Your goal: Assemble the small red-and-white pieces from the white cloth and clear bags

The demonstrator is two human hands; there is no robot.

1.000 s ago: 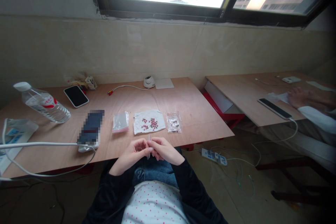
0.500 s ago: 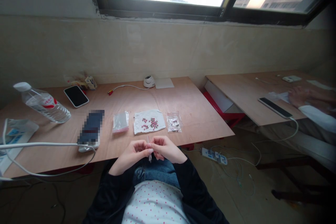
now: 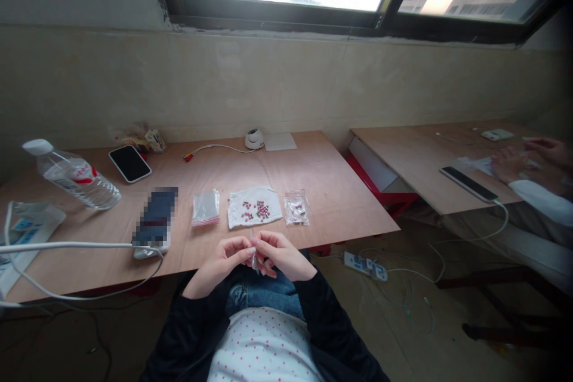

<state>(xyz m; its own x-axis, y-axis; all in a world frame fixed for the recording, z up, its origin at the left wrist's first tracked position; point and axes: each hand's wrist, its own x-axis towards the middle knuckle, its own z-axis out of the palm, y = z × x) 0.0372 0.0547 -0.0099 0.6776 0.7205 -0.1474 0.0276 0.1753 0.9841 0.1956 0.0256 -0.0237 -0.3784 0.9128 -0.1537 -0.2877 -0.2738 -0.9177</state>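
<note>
My left hand [image 3: 227, 259] and my right hand [image 3: 281, 255] meet over my lap at the table's front edge. Both sets of fingers pinch a small clear plastic bag [image 3: 255, 264], mostly hidden by the fingers. Just beyond them, a white cloth [image 3: 239, 200] lies on the table with several small pink-and-dark pieces [image 3: 262, 210] scattered on it. Left of the cloth is a stack of clear zip bags [image 3: 206, 208] with red edges. To its right lies a zip bag with small pieces inside [image 3: 296, 209].
Leftward on the table [image 3: 313, 161] are a blurred-out phone [image 3: 154, 221], a second phone [image 3: 129, 163], a water bottle [image 3: 76, 176] and white cables [image 3: 67, 246]. A dome camera [image 3: 254, 139] sits at the back. Another person's hands [image 3: 510, 164] are at the right-hand table.
My fingers have shifted slightly on the clear bag, with the right hand's lower fingers a little more spread. At the right table, another hand of the other person has come into clearer view.
</note>
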